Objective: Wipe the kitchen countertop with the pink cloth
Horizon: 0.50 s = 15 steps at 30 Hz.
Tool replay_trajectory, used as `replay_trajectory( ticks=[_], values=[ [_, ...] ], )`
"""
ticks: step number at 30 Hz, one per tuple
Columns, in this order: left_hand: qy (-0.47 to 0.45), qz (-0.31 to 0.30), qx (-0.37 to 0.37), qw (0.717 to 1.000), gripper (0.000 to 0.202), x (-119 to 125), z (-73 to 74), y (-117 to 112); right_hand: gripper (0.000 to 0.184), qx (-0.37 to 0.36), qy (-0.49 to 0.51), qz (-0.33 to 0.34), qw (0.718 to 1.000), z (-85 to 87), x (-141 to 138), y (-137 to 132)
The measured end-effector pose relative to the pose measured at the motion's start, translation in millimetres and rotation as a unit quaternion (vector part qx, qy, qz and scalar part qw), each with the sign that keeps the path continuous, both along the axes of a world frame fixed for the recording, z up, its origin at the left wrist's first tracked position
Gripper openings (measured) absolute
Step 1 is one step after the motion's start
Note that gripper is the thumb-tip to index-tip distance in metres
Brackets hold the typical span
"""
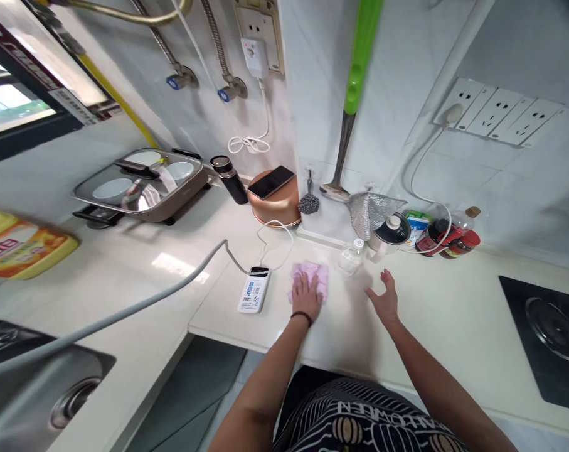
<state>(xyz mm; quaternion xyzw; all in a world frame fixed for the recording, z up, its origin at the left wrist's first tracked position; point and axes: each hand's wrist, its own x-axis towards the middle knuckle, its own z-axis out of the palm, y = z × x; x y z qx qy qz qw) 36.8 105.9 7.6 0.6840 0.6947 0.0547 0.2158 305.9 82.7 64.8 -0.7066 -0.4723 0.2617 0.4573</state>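
Note:
My left hand [305, 294] lies flat with its fingers stretched out on a pink cloth [318, 274] spread on the white countertop [435, 314]. My right hand [384, 297] hovers open just right of the cloth, fingers apart, holding nothing. A small clear glass bottle [350, 257] stands just beyond the cloth, between both hands. A white power strip [253, 289] lies left of the cloth, its grey cable running towards the sink.
Behind stand a copper pot [277, 204] with a phone on it, a black flask [229, 178], a small rice cooker [391, 232], sauce bottles [446, 238] and an electric grill pan [143, 185]. A sink [39, 389] lies at left, a gas hob [550, 336] at right.

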Motion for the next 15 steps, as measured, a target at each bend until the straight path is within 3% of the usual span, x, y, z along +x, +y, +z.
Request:
replay_trajectory(
  ticks=[5, 8, 11, 15],
  values=[
    [0.005, 0.096, -0.016, 0.995, 0.071, -14.8, 17.2, 64.4, 0.105, -0.057, 0.020, 0.035, 0.998, -12.0, 29.4, -32.1],
    [0.016, 0.103, -0.023, 0.994, 0.072, -3.7, 21.8, 73.2, 0.111, -0.070, 0.028, 0.057, 0.996, -12.7, 29.4, -24.3],
    [0.018, 0.028, -0.015, 0.999, 0.071, 24.0, 18.1, 47.1, 0.117, -0.057, 0.036, 0.076, 0.995, -8.1, 14.8, 5.7],
    [-0.002, -0.093, 0.031, 0.995, 0.074, 59.8, -4.6, -24.5, 0.123, -0.021, 0.037, 0.065, 0.997, -0.8, -12.9, 59.2]
  ],
)
